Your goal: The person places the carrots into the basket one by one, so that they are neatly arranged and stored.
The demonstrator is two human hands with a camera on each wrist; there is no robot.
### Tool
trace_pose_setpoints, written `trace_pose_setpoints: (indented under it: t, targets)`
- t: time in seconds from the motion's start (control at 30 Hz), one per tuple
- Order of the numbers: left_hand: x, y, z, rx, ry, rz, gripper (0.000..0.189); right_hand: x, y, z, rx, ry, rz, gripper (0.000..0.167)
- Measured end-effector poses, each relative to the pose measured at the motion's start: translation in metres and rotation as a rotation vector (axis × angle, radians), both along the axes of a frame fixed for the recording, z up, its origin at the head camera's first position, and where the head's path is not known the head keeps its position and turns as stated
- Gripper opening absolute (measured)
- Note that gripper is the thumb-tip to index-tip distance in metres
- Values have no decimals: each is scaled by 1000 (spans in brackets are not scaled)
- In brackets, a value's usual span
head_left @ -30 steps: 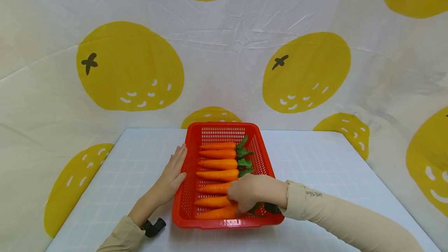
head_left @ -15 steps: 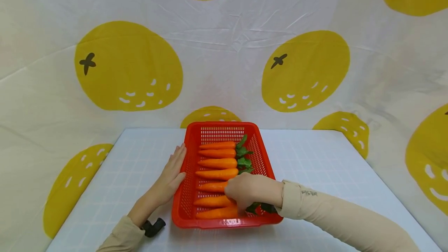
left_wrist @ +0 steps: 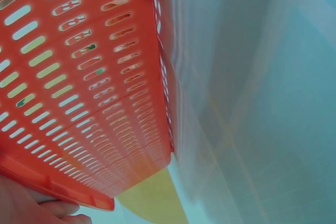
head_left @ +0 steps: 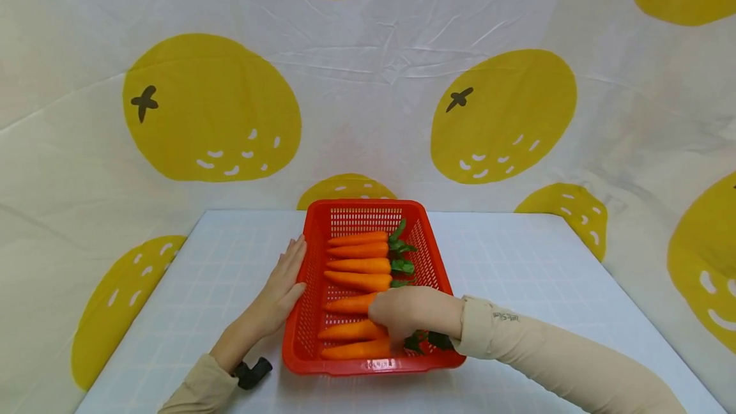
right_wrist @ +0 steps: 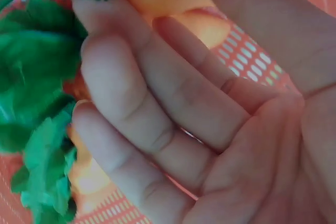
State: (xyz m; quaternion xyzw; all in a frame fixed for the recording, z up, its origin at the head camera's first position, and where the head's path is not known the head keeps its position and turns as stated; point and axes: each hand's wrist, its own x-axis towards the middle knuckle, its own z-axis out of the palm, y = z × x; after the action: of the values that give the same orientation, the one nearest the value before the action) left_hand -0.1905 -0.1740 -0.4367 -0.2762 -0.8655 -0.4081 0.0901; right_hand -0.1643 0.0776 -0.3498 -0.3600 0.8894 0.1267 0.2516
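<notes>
A red plastic basket point(head_left: 376, 366) with slotted walls stands on the table. Inside lie several orange carrots point(head_left: 358, 250) in a row, tips to the left and green tops point(head_left: 402, 266) to the right. My left hand point(head_left: 282, 286) lies with straight fingers along the basket's left rim; its fingers point(left_wrist: 58, 208) also show by that rim in the left wrist view. Deep in the basket's front right part, my right hand point(head_left: 402, 315) grips the thick end of a carrot point(head_left: 347, 305) between thumb and curled fingers. Its fingertips point(right_wrist: 102, 56) are beside leafy tops point(right_wrist: 31, 72), and the hand hides the nearby carrot ends.
The table point(head_left: 506, 260) has a pale checked cover. Behind it hangs a white cloth point(head_left: 368, 126) printed with large yellow fruit. A black wrist-worn piece point(head_left: 253, 374) sits under the left wrist, left of the basket's front corner.
My right hand has shifted slightly left. The gripped carrot and those just beyond it have moved a little toward the far side, one turning slightly. The left hand stays in place.
</notes>
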Motion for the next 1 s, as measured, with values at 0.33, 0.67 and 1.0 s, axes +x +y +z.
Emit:
trace_pose_setpoints:
  t: [0.33, 0.67, 1.0]
  targets:
    - [0, 0, 0, 3, 2, -7, 70, -5, -1, -6, 23, -21, -34, 27]
    - [0, -1, 1, 3, 4, -5, 70, -7, -2, -9, 7, -40, 8, 23]
    - [0, 0, -1, 17, 10, -15, 69, -11, 7, 10, -90, -115, -88, 20]
